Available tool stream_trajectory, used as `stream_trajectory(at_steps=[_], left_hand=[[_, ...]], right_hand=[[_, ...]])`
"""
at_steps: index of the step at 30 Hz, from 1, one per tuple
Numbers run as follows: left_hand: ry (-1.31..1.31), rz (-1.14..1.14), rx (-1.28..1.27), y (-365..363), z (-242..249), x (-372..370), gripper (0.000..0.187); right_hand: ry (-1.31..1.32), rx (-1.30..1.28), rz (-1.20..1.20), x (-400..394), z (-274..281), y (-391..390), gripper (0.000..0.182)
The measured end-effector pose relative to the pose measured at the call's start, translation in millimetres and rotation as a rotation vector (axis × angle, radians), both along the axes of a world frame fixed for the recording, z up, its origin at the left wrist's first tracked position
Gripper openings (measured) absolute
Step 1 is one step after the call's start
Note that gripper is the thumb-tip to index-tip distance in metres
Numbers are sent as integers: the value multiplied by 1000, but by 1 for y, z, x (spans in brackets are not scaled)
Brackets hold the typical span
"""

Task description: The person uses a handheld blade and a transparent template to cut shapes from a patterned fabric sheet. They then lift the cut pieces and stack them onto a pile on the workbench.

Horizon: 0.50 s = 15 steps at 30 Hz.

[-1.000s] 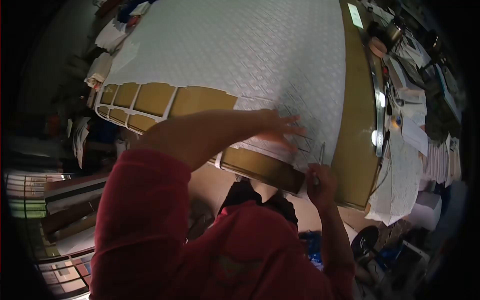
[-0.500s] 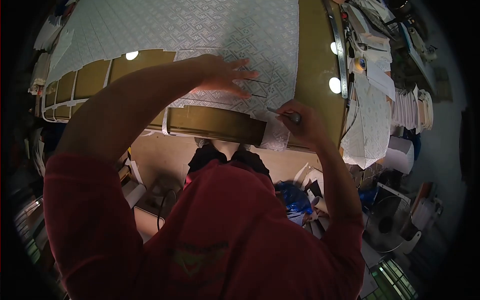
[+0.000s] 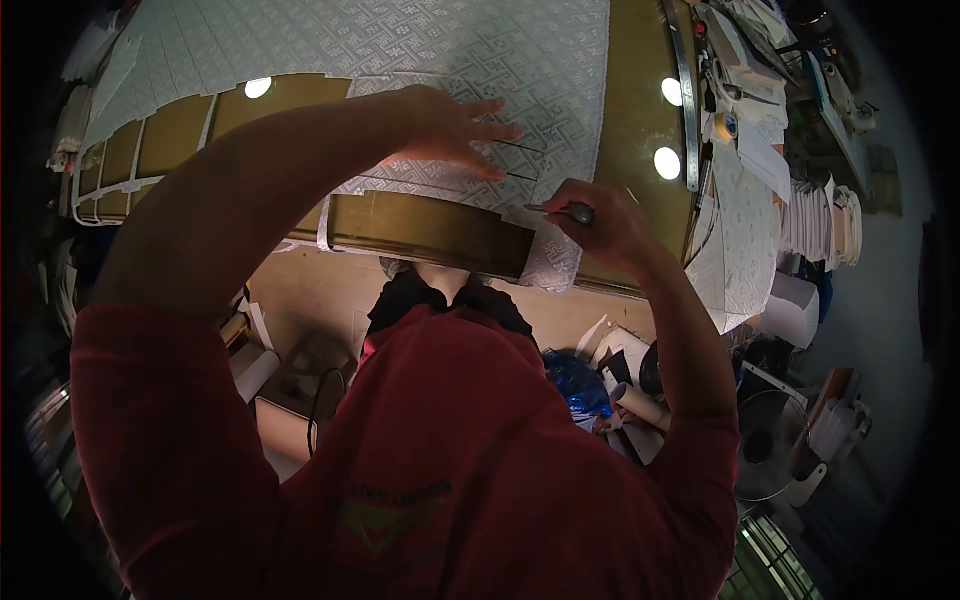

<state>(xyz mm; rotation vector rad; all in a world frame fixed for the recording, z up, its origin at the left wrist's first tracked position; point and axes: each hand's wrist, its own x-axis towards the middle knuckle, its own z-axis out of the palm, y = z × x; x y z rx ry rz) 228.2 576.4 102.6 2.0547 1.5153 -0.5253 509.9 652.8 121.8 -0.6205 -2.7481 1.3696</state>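
Note:
Patterned pale fabric (image 3: 400,40) covers much of the brown table (image 3: 640,130). My left hand (image 3: 450,130) lies on it with the fingers spread, beside dark straight lines on the cloth. My right hand (image 3: 600,225) is closed around a small tool with a rounded grey handle (image 3: 580,212); its thin tip points left over the fabric near a cut edge. A narrow strip of the cloth (image 3: 552,255) hangs at the table's front edge, below my right hand. Left of that strip, bare brown tabletop shows through a cut-out gap.
A long metal ruler (image 3: 688,110) lies along the table's right side. Beyond it are a yellow tape roll (image 3: 725,126), papers and a stack of folded sheets (image 3: 808,220). On the floor sit a blue plastic bag (image 3: 578,385) and a fan (image 3: 770,445).
The view has shifted slightly. My right hand and the tool have moved a little up and left relative to the fabric's front strip. My left hand stays spread on the cloth.

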Motion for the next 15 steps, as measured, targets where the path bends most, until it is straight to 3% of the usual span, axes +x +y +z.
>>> stream_trajectory(at_steps=[6,8,12,13,15], left_hand=[[27,-42,-13,2,-3,-1,81],[42,-85,-5,2,-2,-6,77],[56,-378,77,4,7,-13,60],[47,-491,136,5,10,-13,62],[46,-483,86,9,22,-10,68]], right_hand=[[59,29,75,2,-9,3,11],[123,-68,-1,7,-22,-1,12],[211,-131,-50,-21,-42,-23,14],[272,-77,-29,-39,-52,-34,12],[370,-25,10,-87,-63,-63,8]])
